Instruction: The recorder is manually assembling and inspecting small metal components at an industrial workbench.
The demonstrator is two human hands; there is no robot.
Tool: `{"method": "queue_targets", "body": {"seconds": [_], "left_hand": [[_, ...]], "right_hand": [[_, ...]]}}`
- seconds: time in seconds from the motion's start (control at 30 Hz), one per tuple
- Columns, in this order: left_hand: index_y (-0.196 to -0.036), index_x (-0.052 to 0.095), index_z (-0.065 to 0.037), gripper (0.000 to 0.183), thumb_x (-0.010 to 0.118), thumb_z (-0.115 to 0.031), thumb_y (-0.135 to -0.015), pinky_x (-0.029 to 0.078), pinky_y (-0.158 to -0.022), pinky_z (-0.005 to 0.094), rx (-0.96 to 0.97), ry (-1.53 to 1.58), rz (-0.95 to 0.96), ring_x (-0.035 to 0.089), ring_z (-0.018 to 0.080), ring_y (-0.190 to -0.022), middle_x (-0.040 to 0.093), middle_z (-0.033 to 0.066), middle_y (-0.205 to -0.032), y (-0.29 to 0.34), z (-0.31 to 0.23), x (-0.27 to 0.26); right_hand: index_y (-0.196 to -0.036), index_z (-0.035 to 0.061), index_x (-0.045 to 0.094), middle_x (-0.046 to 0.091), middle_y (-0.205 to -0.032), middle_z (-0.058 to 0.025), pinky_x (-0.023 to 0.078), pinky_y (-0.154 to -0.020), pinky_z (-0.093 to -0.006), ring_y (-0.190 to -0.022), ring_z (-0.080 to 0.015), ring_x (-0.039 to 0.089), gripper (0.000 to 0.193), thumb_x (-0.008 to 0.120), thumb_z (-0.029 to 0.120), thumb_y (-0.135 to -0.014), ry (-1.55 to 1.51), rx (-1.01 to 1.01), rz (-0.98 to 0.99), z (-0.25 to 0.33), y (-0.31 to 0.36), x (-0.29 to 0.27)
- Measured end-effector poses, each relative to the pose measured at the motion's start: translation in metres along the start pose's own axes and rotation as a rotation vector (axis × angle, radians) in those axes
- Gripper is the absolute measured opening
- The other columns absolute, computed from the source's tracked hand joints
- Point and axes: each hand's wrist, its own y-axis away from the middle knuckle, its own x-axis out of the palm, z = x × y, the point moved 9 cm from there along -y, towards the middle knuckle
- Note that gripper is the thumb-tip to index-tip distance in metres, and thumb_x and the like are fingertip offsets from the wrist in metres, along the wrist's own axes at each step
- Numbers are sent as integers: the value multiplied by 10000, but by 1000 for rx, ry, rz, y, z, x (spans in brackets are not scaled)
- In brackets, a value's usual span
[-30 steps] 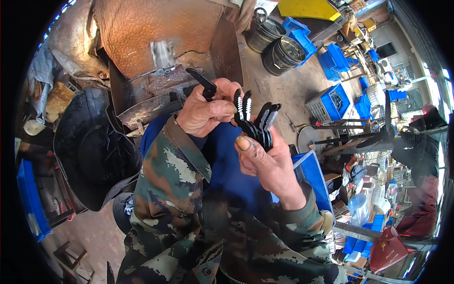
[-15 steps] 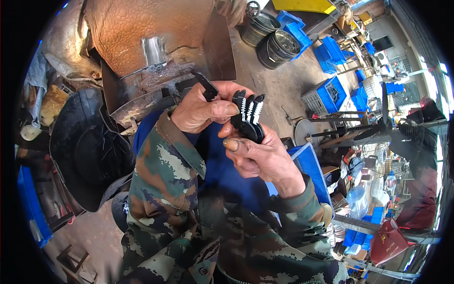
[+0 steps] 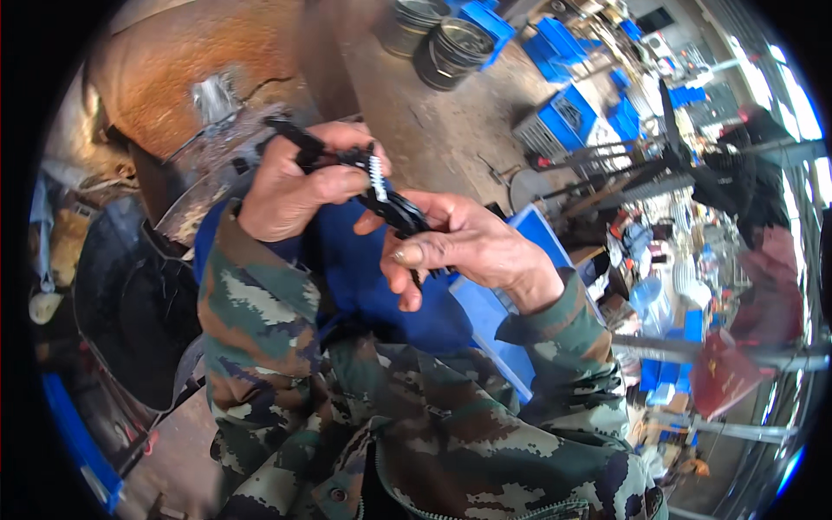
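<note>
Several black metal pieces [image 3: 400, 212] with bright sawtooth edges lie bunched between my hands, in front of my chest. My left hand [image 3: 290, 191] pinches their upper end between thumb and fingers. A flat black piece [image 3: 293, 134] also sticks out of that hand at the upper left. My right hand [image 3: 485, 247] grips the lower end of the bunch, its thumb across the top and its fingers curled below. Only one toothed edge shows plainly now; how the pieces overlap is partly hidden by my fingers.
A rough orange-brown casing [image 3: 173, 82] with metal plates stands ahead to the left. Beside my left arm is a large black basin-like object [image 3: 130, 303]. Dark buckets [image 3: 452, 52] and blue-and-grey crates [image 3: 559, 120] stand ahead. A blue box [image 3: 498, 334] sits under my right forearm, and a fan [image 3: 680, 156] is at right.
The bunch of black pieces has tilted and turned, so fewer toothed edges show. Both hands have shifted left in the picture, and the surroundings have moved left and up.
</note>
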Motion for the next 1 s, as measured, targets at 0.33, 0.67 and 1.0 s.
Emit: {"method": "queue_targets", "body": {"seconds": [0.33,0.67,1.0], "left_hand": [[-1279,554,71,453,581,-217,-929,280,-558,181,6,-159,-144,354,12,-614,496,-37,-860,-5,-1,27],[-1227,616,-54,326,595,-277,-990,226,-506,186,-313,-527,-470,323,-3,-562,487,-46,-849,3,32,-147],[-1264,596,-51,343,584,-266,-997,199,-422,157,-529,-595,-521,293,-33,-476,567,-57,-899,40,93,-241]], "right_hand": [[-988,1,635,586,-688,-19,414,-492,-220,-522,-75,494,259,585,255,-1004,53,-127,-242,-2,79,-32],[-1023,33,642,491,-660,31,355,-475,-234,-553,-65,470,375,600,401,-969,885,453,-1040,-32,354,-199],[-864,57,722,554,-591,-46,473,-435,-353,-527,-189,588,312,657,356,-800,578,1341,-1122,-229,556,-274]]}}
